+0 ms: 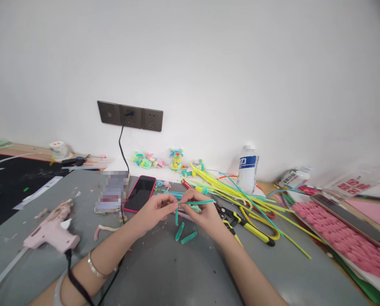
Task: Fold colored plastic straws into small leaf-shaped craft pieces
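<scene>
My left hand [154, 210] and my right hand [200, 209] meet over the grey table [177, 272], both pinching a teal pipe cleaner [196, 202]. It runs from between the fingertips out to the right. Below the hands lie two short teal pipe cleaner pieces [184, 234] on the table. A black-screened phone in a pink case [140, 193] lies just left of my left hand. Yellow-handled pliers [247, 223] rest to the right of my right hand.
A pink glue gun [51, 229] lies at the left, its black cord crossing my left forearm. A pile of yellow and green pipe cleaners [234, 191], a plastic bottle [247, 168], small colourful figures [164, 160] by the wall and pink pipe cleaners [343, 240] on the right.
</scene>
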`<action>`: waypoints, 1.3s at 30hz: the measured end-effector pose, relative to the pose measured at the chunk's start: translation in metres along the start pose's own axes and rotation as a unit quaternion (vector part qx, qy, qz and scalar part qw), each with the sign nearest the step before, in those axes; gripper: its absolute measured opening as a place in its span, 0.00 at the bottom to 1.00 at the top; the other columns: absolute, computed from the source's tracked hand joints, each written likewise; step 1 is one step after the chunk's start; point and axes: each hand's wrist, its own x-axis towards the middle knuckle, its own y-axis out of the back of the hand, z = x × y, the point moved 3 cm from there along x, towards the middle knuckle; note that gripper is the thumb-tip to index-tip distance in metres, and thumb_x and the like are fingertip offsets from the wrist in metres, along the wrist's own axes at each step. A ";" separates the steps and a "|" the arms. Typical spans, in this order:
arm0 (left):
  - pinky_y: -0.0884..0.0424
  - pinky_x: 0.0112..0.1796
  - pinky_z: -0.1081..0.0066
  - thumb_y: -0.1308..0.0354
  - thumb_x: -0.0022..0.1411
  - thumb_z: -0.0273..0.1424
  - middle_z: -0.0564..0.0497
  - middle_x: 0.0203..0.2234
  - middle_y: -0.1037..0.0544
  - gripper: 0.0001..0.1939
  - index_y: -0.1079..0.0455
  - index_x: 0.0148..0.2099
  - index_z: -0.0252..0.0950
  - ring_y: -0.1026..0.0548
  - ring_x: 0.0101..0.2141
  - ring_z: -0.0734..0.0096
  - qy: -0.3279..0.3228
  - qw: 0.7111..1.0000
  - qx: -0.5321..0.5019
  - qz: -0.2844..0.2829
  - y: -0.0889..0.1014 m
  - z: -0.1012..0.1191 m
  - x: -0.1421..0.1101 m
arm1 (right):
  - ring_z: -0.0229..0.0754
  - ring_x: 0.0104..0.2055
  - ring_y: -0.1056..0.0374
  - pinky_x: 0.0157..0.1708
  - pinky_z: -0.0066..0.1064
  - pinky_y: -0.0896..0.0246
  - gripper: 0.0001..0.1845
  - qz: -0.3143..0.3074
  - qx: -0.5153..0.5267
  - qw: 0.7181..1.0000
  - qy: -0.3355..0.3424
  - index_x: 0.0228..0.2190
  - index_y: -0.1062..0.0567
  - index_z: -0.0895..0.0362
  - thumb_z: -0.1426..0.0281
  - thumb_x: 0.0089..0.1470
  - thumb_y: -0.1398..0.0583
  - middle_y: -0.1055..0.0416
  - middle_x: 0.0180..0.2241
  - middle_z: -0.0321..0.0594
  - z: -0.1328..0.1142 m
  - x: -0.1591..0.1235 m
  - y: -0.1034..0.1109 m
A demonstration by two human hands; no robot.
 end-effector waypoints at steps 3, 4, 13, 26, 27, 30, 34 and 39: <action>0.50 0.23 0.76 0.40 0.59 0.45 0.58 0.23 0.42 0.17 0.34 0.32 0.35 0.48 0.23 0.78 -0.014 1.000 -0.005 0.020 0.001 0.001 0.000 | 0.39 0.32 0.32 0.33 0.31 0.37 0.04 0.007 -0.003 1.000 0.030 0.30 0.27 0.56 0.73 0.57 0.40 0.30 0.30 0.37 -0.002 0.000 0.000; 0.50 0.23 0.76 0.39 0.59 0.45 0.58 0.23 0.42 0.17 0.33 0.32 0.35 0.48 0.23 0.78 -0.018 0.999 -0.006 0.031 0.002 0.002 -0.001 | 0.39 0.32 0.32 0.33 0.31 0.37 0.04 0.007 -0.009 0.999 0.042 0.30 0.27 0.55 0.74 0.57 0.39 0.30 0.30 0.37 -0.002 -0.001 -0.001; 0.49 0.22 0.77 0.35 0.54 0.46 0.58 0.22 0.41 0.19 0.32 0.31 0.34 0.48 0.21 0.80 -0.045 0.987 -0.073 0.136 0.008 0.010 -0.001 | 0.42 0.34 0.30 0.36 0.34 0.34 0.13 -0.006 -0.089 0.993 0.078 0.45 0.24 0.55 0.75 0.58 0.42 0.25 0.34 0.42 -0.005 -0.006 -0.013; 0.37 0.23 0.79 0.34 0.55 0.43 0.55 0.23 0.29 0.16 0.30 0.33 0.35 0.30 0.27 0.75 -0.033 0.985 -0.087 0.148 0.009 0.008 -0.001 | 0.39 0.26 0.32 0.29 0.29 0.34 0.05 0.061 -0.054 0.996 -0.025 0.34 0.24 0.56 0.72 0.54 0.40 0.26 0.27 0.38 0.007 -0.005 -0.023; 0.36 0.23 0.79 0.35 0.55 0.43 0.54 0.24 0.29 0.16 0.30 0.33 0.35 0.30 0.27 0.74 -0.033 0.986 -0.077 0.147 0.009 0.008 0.000 | 0.39 0.26 0.33 0.28 0.29 0.35 0.05 0.066 -0.050 0.996 -0.034 0.33 0.24 0.56 0.72 0.54 0.40 0.26 0.27 0.38 0.007 -0.004 -0.022; 0.35 0.22 0.78 0.35 0.55 0.43 0.54 0.24 0.28 0.16 0.30 0.35 0.35 0.29 0.27 0.74 -0.048 0.987 -0.047 0.144 0.010 0.009 0.000 | 0.40 0.27 0.31 0.29 0.30 0.35 0.06 0.079 -0.038 0.995 -0.056 0.32 0.22 0.56 0.71 0.55 0.41 0.24 0.28 0.40 0.009 -0.003 -0.016; 0.32 0.24 0.75 0.36 0.56 0.41 0.53 0.24 0.26 0.14 0.28 0.37 0.35 0.30 0.24 0.74 -0.084 0.990 0.017 0.114 0.009 0.011 0.001 | 0.42 0.32 0.28 0.33 0.32 0.35 0.07 0.082 -0.051 0.994 -0.047 0.31 0.20 0.55 0.71 0.55 0.40 0.22 0.29 0.40 0.009 -0.001 -0.007; 0.29 0.29 0.73 0.35 0.56 0.38 0.49 0.25 0.21 0.11 0.26 0.32 0.34 0.25 0.27 0.71 -0.090 0.984 0.052 0.143 0.013 0.011 -0.003 | 0.44 0.32 0.29 0.32 0.32 0.37 0.05 0.128 -0.071 0.985 -0.094 0.27 0.22 0.55 0.67 0.50 0.36 0.22 0.28 0.40 0.014 0.000 0.002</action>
